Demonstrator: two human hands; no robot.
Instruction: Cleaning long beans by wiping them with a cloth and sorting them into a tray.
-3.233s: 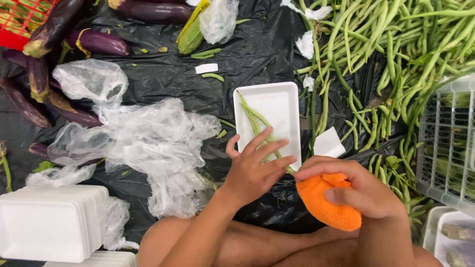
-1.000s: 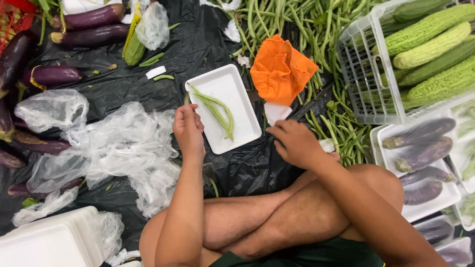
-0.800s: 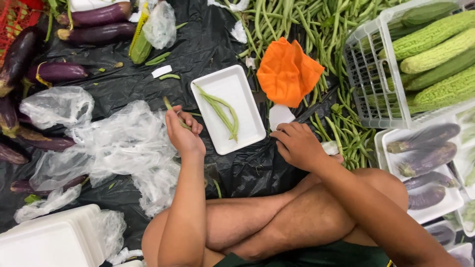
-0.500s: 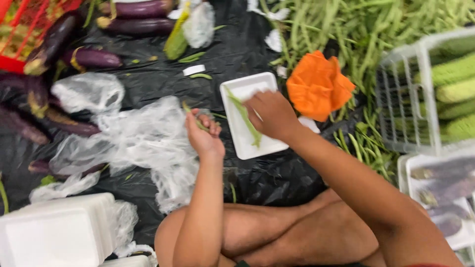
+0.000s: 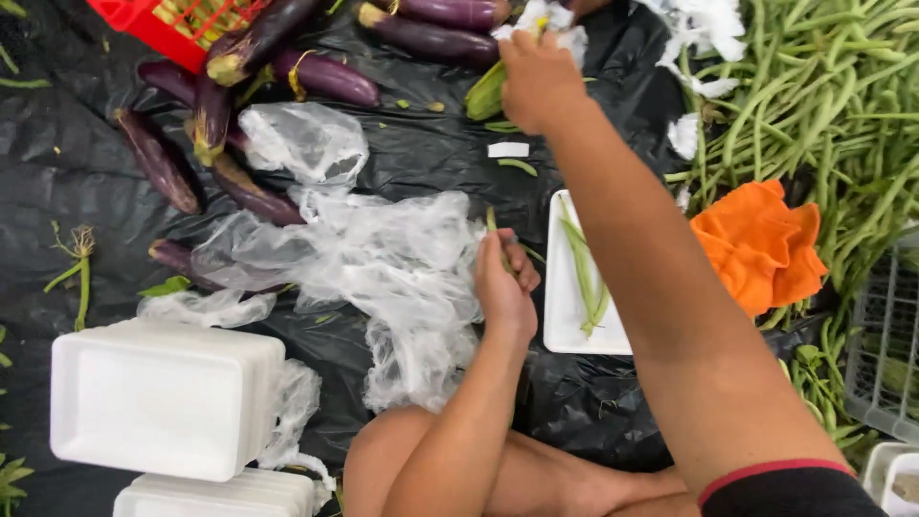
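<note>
My left hand [image 5: 504, 284] is closed around a green bean [image 5: 495, 230] just left of a white foam tray [image 5: 565, 316] that holds a few long green beans [image 5: 582, 273]. My right hand [image 5: 538, 78] reaches far forward over the black sheet. It rests on a green ridged gourd [image 5: 486, 91] beside a crumpled white bag [image 5: 550, 24]. Whether it grips the gourd I cannot tell. An orange cloth [image 5: 761, 244] lies right of the tray.
Purple eggplants [image 5: 239, 115] lie at the top left near a red crate [image 5: 182, 24]. Clear plastic bags [image 5: 373, 263] are spread in the middle. Stacked foam trays [image 5: 163, 397] sit at the bottom left. A heap of green beans [image 5: 823, 105] fills the right, beside a wire basket [image 5: 885, 354].
My right hand left the tray and stretched forward to the gourd at the top. My left hand stayed beside the tray, holding a bean. The view shifted left.
</note>
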